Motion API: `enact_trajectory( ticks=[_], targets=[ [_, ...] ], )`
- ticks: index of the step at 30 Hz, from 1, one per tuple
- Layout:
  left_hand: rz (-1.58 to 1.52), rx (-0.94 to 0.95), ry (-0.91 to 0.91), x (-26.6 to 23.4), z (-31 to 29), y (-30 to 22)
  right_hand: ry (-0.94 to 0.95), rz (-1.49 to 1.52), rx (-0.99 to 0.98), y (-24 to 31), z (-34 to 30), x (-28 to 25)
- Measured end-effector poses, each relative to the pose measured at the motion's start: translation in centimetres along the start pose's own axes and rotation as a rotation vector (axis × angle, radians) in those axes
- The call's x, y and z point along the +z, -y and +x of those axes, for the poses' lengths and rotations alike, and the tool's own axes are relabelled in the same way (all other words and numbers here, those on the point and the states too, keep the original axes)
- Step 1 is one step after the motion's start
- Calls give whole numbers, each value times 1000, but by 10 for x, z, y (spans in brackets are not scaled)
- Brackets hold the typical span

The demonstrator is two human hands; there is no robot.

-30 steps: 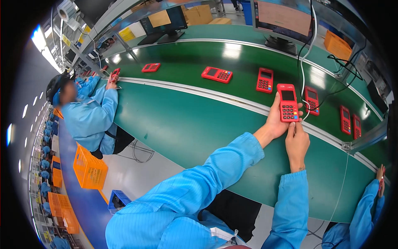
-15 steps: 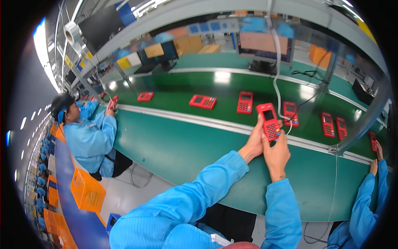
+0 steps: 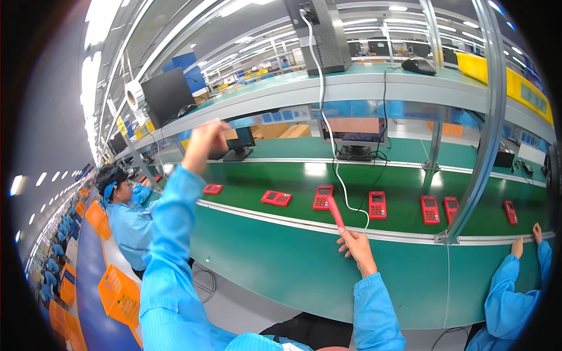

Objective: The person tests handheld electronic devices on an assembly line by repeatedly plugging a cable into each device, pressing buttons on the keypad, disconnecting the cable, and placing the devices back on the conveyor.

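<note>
right hand [image 3: 355, 248] grips red terminal [image 3: 335, 213] | left hand [image 3: 205, 139] raised, seemingly empty

R hand [image 3: 355, 248] grips red terminal [image 3: 335, 212]; L hand [image 3: 206, 139] raised.

A dark, blank monitor [image 3: 167, 93] stood at the upper shelf's [image 3: 374, 82] left end. Another screen [image 3: 353, 130] hung under its middle, near brown cartons [image 3: 280, 131] and blue labels [image 3: 280, 116].

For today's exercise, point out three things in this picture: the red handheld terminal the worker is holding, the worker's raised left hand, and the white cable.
Red handheld terminal [image 3: 335, 212], head view: its narrow side edge.
Left hand [image 3: 206, 139], head view: its back.
White cable [image 3: 321, 99], head view: its hanging mid-length.
</note>
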State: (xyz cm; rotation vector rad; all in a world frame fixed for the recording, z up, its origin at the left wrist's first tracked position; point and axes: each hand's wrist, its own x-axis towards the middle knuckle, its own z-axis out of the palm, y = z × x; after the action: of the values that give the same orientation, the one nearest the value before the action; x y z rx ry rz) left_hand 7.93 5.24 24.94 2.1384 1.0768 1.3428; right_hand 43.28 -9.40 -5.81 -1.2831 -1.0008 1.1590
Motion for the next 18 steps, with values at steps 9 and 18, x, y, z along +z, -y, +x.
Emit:
enact_trajectory(
  ticks=[9, 18],
  targets=[
    [293, -227, -260, -64, 133, -23, 50, 52, -23, -3, 3, 18],
    [773, 410, -157, -182, 276, 59, 71, 143, -118, 6, 6, -9]
  ],
)
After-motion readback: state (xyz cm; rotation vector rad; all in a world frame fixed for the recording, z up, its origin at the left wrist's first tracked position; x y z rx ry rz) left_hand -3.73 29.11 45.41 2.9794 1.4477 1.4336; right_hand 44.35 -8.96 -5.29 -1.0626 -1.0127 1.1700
